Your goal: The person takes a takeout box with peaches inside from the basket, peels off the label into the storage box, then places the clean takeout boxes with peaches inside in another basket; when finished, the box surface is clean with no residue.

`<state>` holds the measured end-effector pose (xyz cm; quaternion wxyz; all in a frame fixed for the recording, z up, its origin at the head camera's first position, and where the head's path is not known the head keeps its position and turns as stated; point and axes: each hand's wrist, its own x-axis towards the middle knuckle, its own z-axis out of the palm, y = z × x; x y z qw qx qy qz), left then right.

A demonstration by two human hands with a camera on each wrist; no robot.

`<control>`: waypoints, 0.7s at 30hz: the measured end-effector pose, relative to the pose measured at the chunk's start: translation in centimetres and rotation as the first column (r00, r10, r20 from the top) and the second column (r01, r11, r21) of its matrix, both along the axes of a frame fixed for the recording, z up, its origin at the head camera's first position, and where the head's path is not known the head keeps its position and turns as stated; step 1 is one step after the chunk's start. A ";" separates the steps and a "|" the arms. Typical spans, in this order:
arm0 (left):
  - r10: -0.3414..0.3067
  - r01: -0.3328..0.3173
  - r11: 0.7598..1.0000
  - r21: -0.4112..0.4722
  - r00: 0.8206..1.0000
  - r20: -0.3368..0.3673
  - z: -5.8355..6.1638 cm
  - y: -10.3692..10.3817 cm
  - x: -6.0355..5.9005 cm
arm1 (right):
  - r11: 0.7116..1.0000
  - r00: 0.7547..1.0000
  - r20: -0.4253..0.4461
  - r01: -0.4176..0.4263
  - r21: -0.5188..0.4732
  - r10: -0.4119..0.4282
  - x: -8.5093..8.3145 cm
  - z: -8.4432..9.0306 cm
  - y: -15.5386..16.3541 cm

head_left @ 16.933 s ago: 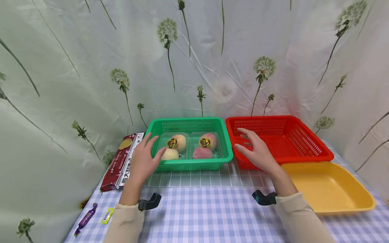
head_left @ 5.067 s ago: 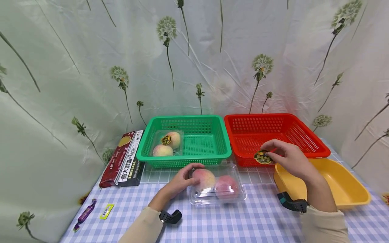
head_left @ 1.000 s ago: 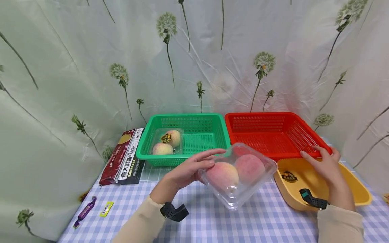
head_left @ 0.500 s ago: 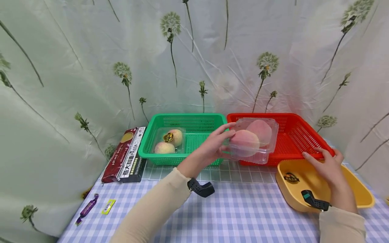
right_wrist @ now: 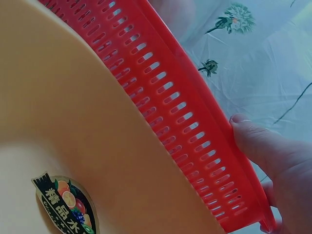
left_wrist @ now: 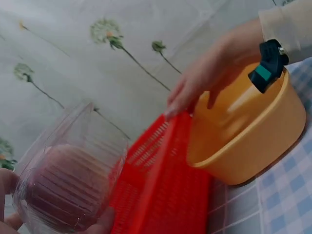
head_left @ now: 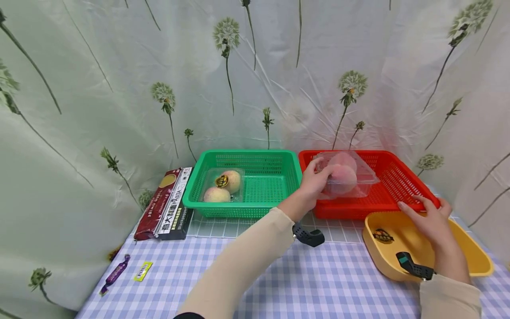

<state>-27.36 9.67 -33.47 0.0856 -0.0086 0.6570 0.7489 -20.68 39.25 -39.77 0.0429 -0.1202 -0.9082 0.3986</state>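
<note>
My left hand [head_left: 312, 182] grips a clear plastic clamshell box [head_left: 364, 175] by its left side. Two pink peaches [head_left: 343, 179] sit inside it. The box is tilted and overlaps the left part of the red basket [head_left: 382, 201] in the head view. In the left wrist view the box [left_wrist: 73, 180] shows beside the basket wall, fingers along its edges. My right hand [head_left: 432, 221] holds the red basket's rim at its front right corner, its thumb [right_wrist: 258, 141] against the rim in the right wrist view. A black and gold fruit sticker [head_left: 383, 236] lies in the yellow tub [head_left: 414, 257].
On the left, a green basket [head_left: 243, 212] holds another clear box of two peaches [head_left: 223, 188] with its sticker on. Further left are pasta packages [head_left: 163, 206], a purple-wrapped candy [head_left: 116, 272] and a small yellow packet [head_left: 143, 271]. A patterned curtain [head_left: 271, 75] hangs behind the baskets.
The peach box went from the green basket to the table, then up and right over the red basket. Its sticker came off into the yellow tub. My right hand took the red basket's rim.
</note>
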 end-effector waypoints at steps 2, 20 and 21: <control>0.029 -0.028 0.999 -0.035 0.999 0.019 -0.3 1.0 0.0 | 1.000 1.000 0.002 0.001 -0.003 -0.001 0.0 0.0 0.0; -0.030 0.035 0.894 -0.446 0.999 0.016 -1.6 4.3 -1.3 | 1.000 0.999 -0.037 0.005 -0.012 -0.006 0.1 0.0 0.0; -0.039 0.042 0.889 -0.455 0.999 0.016 -1.6 4.3 -1.3 | 1.000 0.999 -0.040 0.006 -0.014 -0.006 0.1 0.1 0.0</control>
